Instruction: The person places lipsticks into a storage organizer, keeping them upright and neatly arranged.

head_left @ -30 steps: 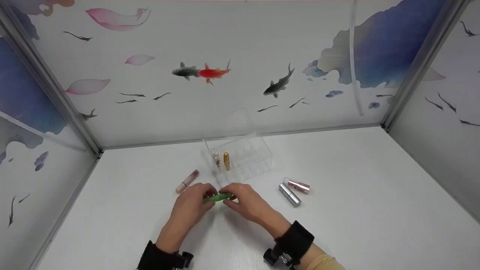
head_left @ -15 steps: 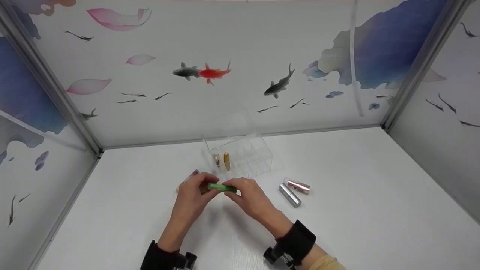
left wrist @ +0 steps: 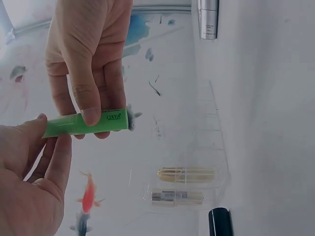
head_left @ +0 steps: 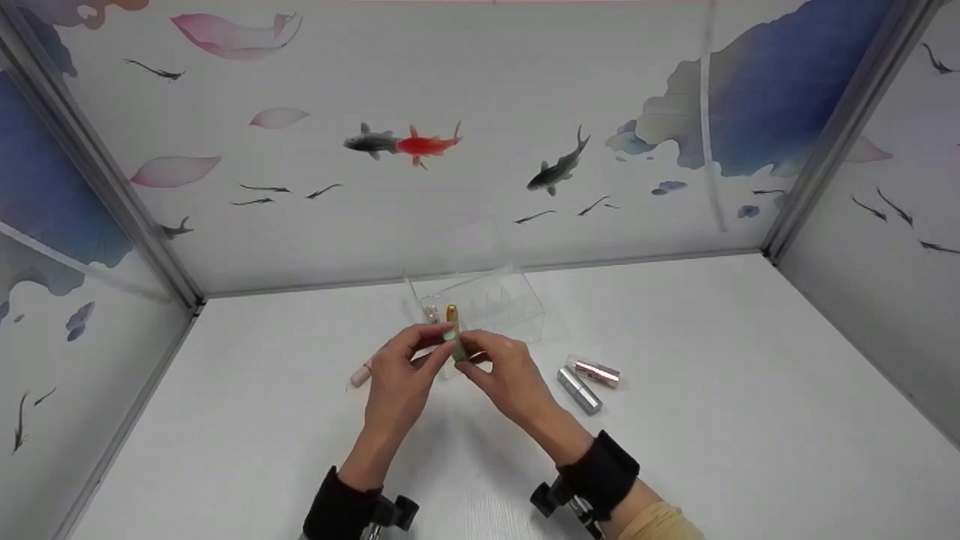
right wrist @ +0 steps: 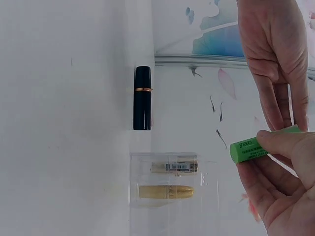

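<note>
Clear divided box (head_left: 514,309): contained gold tube (right wrist: 165,191) and silvery tube (right wrist: 173,167), side by side. Green tube (left wrist: 106,123): was pinched by left hand (head_left: 403,375) and right hand (head_left: 514,371), at the box's near side.

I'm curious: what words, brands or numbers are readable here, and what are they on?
"OXYA", or close to it: on the green tube.
Fine print beside that word: too small to read.
White label with what looks like a barcode, on the pale gold tube in the clear box: too blurred.
Marks on the yellow-gold tube: too blurred.
Small print on the silver tube: too small.
</note>
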A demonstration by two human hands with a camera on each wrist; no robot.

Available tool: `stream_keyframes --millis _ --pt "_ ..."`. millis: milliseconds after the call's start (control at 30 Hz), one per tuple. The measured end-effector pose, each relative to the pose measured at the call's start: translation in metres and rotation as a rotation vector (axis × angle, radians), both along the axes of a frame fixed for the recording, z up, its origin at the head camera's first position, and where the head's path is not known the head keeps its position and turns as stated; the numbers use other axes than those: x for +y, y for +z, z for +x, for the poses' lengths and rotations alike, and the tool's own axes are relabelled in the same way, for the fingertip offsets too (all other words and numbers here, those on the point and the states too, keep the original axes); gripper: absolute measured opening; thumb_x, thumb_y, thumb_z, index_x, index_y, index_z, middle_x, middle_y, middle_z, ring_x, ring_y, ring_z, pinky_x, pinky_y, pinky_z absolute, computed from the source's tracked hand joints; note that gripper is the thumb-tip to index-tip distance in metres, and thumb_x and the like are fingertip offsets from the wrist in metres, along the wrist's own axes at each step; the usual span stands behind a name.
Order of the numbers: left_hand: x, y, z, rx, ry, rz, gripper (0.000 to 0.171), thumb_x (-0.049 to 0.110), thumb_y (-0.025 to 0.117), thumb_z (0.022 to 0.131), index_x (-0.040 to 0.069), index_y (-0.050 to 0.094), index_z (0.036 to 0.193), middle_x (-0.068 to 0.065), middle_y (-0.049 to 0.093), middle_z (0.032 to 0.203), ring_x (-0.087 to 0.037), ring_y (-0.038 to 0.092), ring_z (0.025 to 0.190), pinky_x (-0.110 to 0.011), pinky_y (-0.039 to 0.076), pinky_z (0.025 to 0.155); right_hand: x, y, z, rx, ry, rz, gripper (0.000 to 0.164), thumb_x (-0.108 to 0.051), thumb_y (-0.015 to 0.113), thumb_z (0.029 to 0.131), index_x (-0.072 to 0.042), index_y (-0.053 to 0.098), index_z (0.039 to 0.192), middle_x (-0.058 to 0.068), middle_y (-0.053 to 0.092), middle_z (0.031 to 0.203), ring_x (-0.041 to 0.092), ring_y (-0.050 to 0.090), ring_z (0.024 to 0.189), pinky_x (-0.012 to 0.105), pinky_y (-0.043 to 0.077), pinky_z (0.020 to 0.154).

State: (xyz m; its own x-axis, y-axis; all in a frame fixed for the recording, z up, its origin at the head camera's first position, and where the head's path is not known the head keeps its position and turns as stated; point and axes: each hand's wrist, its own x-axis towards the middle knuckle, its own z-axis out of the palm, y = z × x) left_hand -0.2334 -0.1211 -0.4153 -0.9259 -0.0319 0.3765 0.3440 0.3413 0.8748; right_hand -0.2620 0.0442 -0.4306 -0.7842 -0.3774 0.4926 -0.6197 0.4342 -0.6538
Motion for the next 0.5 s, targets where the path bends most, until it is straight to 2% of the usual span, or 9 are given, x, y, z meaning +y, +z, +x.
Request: stream_keyframes --millis 233,500 --pt "0.015 0.013 -0.019 0.077 0.02 -0.077 0.027 0.023 0.072 0.091 0.019 0.072 0.117 0.0 0.072 0.111 -0.013 0.069 0.105 -0.025 0.059 0.087 0.011 0.012 -0.016 0.014 -0.068 0.019 0.024 -0.01 0.071 0.092 -0.009 0.07 0.115 0.005 0.075 0.106 0.017 0.072 0.099 0.031 0.06 0.086" --pt "0.022 0.026 -0.04 0.127 0.041 -0.159 0.025 0.018 0.072 0.09 0.015 0.073 0.115 -0.003 0.074 0.109 -0.017 0.071 0.104 -0.026 0.06 0.084 0.016 0.025 -0.035 0.054 -0.109 0.037 0.018 -0.011 0.069 0.094 -0.007 0.07 0.111 0.007 0.073 0.103 0.02 0.071 0.098 0.032 0.061 0.083"
